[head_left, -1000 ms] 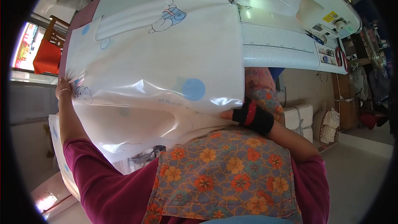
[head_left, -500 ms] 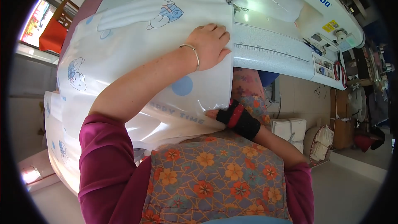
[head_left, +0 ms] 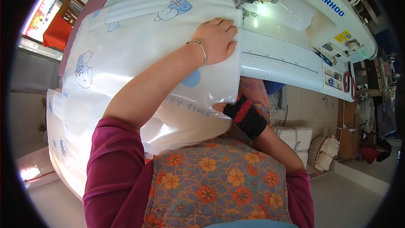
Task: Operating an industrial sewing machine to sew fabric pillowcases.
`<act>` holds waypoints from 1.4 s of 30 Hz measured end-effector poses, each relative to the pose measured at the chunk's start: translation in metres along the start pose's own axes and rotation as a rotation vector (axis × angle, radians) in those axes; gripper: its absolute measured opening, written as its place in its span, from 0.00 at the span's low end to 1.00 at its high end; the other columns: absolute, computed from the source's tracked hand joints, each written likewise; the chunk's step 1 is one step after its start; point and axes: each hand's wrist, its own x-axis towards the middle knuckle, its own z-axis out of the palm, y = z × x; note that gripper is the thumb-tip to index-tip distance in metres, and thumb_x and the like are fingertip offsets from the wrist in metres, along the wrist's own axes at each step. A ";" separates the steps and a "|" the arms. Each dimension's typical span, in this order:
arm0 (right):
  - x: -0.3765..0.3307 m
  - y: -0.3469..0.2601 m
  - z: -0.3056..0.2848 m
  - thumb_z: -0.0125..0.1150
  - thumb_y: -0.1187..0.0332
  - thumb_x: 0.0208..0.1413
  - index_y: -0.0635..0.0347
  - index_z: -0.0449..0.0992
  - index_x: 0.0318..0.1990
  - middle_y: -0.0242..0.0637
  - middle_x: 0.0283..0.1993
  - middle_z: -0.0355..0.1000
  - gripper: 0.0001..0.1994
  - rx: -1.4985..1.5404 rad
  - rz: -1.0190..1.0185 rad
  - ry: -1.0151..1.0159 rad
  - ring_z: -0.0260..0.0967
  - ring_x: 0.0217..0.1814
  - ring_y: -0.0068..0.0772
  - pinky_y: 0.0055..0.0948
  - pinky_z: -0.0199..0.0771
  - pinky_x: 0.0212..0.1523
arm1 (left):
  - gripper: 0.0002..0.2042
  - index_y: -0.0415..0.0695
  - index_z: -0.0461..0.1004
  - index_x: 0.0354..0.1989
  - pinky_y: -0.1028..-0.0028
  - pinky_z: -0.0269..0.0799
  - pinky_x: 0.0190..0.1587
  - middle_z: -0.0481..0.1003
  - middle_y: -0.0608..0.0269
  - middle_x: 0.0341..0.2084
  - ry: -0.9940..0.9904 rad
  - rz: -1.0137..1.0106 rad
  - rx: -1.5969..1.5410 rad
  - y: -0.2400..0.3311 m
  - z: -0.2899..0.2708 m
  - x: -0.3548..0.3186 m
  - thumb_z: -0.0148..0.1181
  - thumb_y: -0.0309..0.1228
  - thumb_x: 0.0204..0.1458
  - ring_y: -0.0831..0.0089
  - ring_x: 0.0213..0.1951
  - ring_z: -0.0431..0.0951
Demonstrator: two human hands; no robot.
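A large translucent white plastic sheet, printed with blue cartoon animals and dots, covers the table's left part and hangs toward my lap. Its right edge runs up to the presser foot of a white sewing machine. On the sheet near that edge, my left hand lies palm down, thumb apart from the slightly bent fingers. Lower down, my right hand, in a black and red wrist wrap, grips the sheet's edge with the thumb on top. Its other fingers are hidden beneath.
A ruler scale is marked along the machine bed. Blue-handled snips and red-handled scissors lie at its right end, beside a small parts tray. Tied white bundles and a basket stand on the floor at right.
The sheet has slid a little forward past the presser foot, away from me. Both hands have moved forward with it. The whole view has also shifted slightly.
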 end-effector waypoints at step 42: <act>0.010 -0.089 -0.015 0.65 0.60 0.48 0.66 0.70 0.51 0.42 0.47 0.72 0.25 -0.018 0.066 0.293 0.69 0.46 0.31 0.29 0.67 0.49 | 0.25 0.36 0.63 0.56 0.55 0.52 0.63 0.61 0.50 0.58 -0.209 0.083 -0.159 0.001 -0.034 -0.039 0.54 0.37 0.51 0.58 0.62 0.59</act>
